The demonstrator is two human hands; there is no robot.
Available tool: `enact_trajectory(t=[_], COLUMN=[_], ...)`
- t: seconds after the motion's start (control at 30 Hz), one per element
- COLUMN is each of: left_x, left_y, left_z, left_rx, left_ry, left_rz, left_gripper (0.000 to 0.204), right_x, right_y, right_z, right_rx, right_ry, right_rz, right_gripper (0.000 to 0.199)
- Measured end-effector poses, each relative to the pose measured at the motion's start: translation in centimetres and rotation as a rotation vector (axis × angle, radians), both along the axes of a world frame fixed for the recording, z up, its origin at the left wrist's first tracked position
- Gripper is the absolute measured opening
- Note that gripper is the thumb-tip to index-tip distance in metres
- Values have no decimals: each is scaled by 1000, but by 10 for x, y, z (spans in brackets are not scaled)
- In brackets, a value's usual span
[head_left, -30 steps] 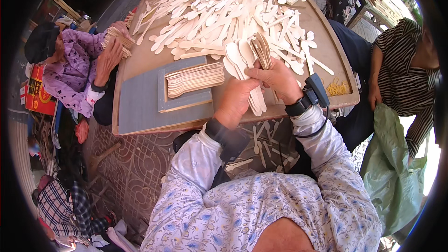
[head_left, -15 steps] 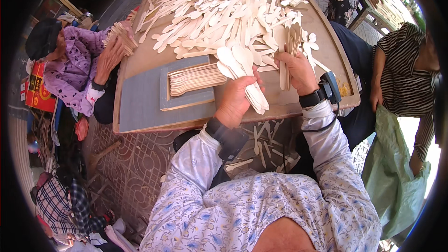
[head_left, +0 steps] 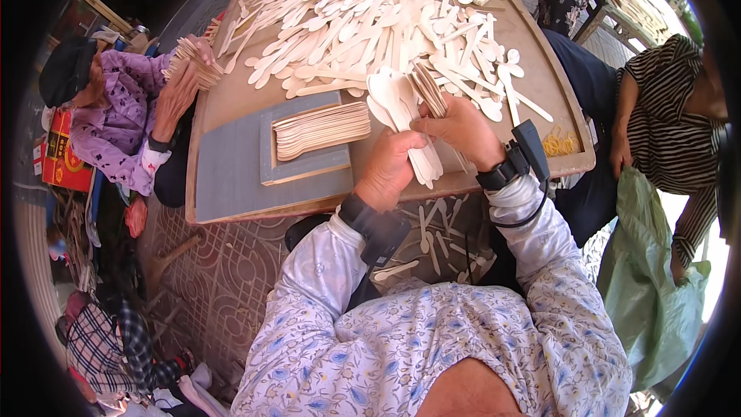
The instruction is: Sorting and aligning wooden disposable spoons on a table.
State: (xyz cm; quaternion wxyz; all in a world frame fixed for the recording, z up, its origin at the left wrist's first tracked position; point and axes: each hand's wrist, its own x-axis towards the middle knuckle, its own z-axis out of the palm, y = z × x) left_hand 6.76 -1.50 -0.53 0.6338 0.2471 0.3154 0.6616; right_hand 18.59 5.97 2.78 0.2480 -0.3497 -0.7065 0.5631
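My left hand is closed round the handles of several wooden spoons, their bowls fanned out toward the far side. Touching it, my right hand grips a tight stack of wooden spoons, seen edge-on and tilted. The fingers of both hands meet around the handles. Just left of them, a neat row of wooden spoons lies in a shallow frame on a grey board. Beyond my hands spreads a large loose heap of wooden spoons.
The brown table has a raised rim. Yellow rubber bands lie in its near right corner. At the left a person in purple holds a stack of spoons. A striped-sleeved person at the right grasps a green sack. Spoons lie below the table edge.
My right hand has moved left with its spoon stack, from beside the heap to against my left hand. The left hand has stayed almost in place.
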Motion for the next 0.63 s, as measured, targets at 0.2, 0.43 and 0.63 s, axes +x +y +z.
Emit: enact_trajectory(t=[0.2, 0.43, 0.63], left_x=[2, 2, -8], left_y=[1, 4, 6], left_z=[-2, -5, -14], left_rx=[-34, -163, -193], left_ry=[-62, -149, -65], left_rz=[22, 90, 54], left_gripper=[42, 33, 35], right_x=[3, 9, 24], right_y=[-2, 17, 40], right_z=[4, -15, -14], right_rx=[19, -220, -354], right_ry=[-16, 209, 279], right_rz=[10, -87, -121], right_gripper=[18, 13, 11])
